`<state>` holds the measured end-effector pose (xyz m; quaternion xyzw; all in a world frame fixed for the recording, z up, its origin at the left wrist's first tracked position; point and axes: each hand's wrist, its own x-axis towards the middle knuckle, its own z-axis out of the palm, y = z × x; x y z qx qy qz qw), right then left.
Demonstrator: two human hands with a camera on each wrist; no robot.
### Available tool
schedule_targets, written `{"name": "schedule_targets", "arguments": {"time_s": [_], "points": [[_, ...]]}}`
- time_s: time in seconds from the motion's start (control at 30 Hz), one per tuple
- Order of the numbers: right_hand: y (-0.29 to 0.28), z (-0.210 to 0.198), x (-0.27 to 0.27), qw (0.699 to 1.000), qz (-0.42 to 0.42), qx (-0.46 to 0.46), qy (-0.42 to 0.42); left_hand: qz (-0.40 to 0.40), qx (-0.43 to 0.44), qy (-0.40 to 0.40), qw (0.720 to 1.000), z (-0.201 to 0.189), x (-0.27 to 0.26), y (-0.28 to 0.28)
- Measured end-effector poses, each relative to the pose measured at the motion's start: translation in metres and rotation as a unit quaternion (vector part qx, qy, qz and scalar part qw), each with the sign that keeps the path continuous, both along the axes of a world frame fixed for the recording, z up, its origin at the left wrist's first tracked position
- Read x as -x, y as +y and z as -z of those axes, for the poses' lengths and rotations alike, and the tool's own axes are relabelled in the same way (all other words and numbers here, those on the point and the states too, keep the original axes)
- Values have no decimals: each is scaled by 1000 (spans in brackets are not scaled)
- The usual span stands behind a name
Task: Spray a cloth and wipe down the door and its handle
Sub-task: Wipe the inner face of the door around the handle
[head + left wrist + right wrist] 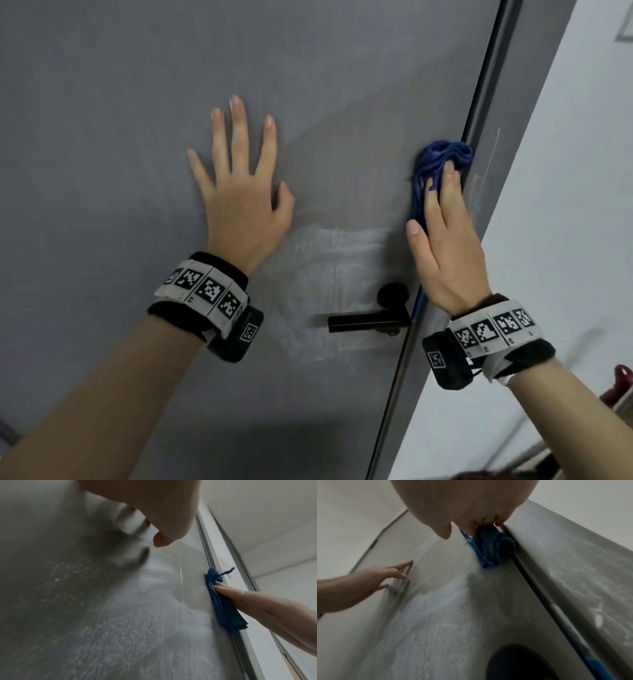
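Observation:
A grey door [137,102] fills the head view, with a black lever handle [370,322] at its lower right. My left hand [239,178] lies flat on the door with fingers spread, holding nothing. My right hand [445,233] presses a bunched blue cloth [442,154] against the door's right edge above the handle, fingers straight over it. The cloth [223,601] shows under those fingers in the left wrist view, and the cloth [488,547] bunches beside the dark edge strip in the right wrist view. A pale damp smear [332,253] marks the door above the handle.
The grey door frame [507,102] runs along the door's right edge, with a white wall [565,240] beyond it. A dark red object [620,383] sits low at the far right. The round handle base [518,662] shows dark below the cloth.

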<state>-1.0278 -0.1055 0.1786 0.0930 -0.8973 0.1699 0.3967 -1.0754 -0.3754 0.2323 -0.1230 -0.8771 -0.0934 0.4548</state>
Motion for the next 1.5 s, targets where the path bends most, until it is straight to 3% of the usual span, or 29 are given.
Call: {"name": "schedule_targets", "arguments": {"time_s": [0.2, 0.33, 0.43, 0.63, 0.8, 0.9, 1.0, 1.13, 1.27, 1.37, 1.43, 1.5], "points": [[4, -5, -9, 997, -28, -26, -62, 39, -47, 21, 998, 16, 4, 4], [-1, -8, -16, 990, -4, -55, -126, 97, -109, 35, 989, 44, 3, -9], [-11, -1, -24, 986, 3, -45, -161, 95, -131, 35, 986, 69, 1, -14], [-33, 49, -13, 993, -1, 5, -119, 65, -97, -5, 993, 114, -2, -35], [-93, 61, -2, 993, -24, 46, -108, 49, -71, -13, 996, 114, -1, -58], [-145, 74, 6, 992, -69, 7, -105, 92, -54, -54, 993, 106, 0, -70], [-187, 77, 14, 991, -70, -91, -70, 146, -49, -46, 987, 98, -2, -93], [-206, 60, 21, 979, -69, -186, -46, 119, -29, -17, 992, 96, 4, -122], [-180, 18, 25, 987, -14, -161, -9, 118, 12, -42, 992, 98, 18, -133], [-181, 1, 24, 993, 2, -120, -9, 147, -10, -1, 989, 101, 19, -132], [-200, 16, 26, 990, -11, -143, -2, 153, -31, 49, 987, 107, 19, -132], [-217, 55, 27, 982, -30, -186, 17, 153, -50, 66, 985, 115, 18, -135]]}}
